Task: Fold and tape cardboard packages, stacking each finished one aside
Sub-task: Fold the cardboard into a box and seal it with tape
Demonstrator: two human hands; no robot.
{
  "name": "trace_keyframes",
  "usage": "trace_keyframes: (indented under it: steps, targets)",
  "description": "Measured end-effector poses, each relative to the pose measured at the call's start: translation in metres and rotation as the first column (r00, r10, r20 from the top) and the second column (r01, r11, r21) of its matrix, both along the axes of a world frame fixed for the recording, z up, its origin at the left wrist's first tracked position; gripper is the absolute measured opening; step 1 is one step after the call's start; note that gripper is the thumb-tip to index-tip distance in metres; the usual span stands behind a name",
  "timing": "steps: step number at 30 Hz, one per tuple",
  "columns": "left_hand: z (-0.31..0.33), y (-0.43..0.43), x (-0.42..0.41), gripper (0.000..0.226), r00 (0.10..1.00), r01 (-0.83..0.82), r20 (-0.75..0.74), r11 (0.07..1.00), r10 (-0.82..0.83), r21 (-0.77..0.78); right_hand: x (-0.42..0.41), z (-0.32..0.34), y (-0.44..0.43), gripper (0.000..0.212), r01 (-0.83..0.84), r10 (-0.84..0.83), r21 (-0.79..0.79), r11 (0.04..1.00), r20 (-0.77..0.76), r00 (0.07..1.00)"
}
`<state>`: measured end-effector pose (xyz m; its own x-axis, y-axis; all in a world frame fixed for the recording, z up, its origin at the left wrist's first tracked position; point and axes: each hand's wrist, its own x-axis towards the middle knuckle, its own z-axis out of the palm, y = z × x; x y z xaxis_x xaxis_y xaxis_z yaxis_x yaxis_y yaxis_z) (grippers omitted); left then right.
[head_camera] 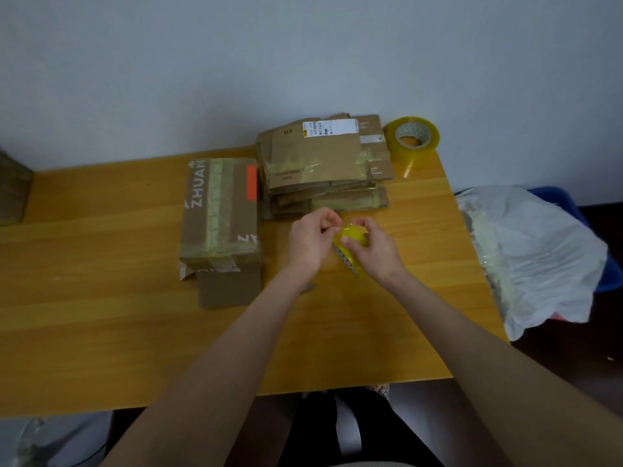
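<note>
1. Mid-table, the right hand (375, 248) grips the small yellow tape roll (351, 238); the left hand (308, 243) pinches its edge.
2. Roll seems light, tape thin and clingy: hold the rim.
3. Cardboard box (219, 214), likely stiff, lies just left.

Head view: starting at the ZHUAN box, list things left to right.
Taped ZHUAN box, stack of flat cardboard packages, large tape roll, white plastic bag. Left hand and right hand, holding a small tape roll, overlap the stack: omitted.
</note>
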<state>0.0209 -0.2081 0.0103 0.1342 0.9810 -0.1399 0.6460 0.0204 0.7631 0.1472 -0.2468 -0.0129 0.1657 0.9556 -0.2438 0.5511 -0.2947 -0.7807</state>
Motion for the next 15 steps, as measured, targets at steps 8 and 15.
trace_keyframes:
  steps: [8, 15]
  targets:
    - [0.003, -0.011, 0.023, 0.020, 0.989, 0.089, -0.123, 0.995, -0.085, 0.033, 0.026, -0.003, -0.009, 0.042, -0.054, 0.053, 0.006, 0.999, 0.079, 0.995]
    - [0.002, -0.020, 0.036, 0.011, 0.898, 0.156, -0.428, 0.983, -0.101, 0.097, 0.035, -0.001, -0.014, 0.043, -0.119, 0.112, 0.051, 0.992, 0.115, 0.987]
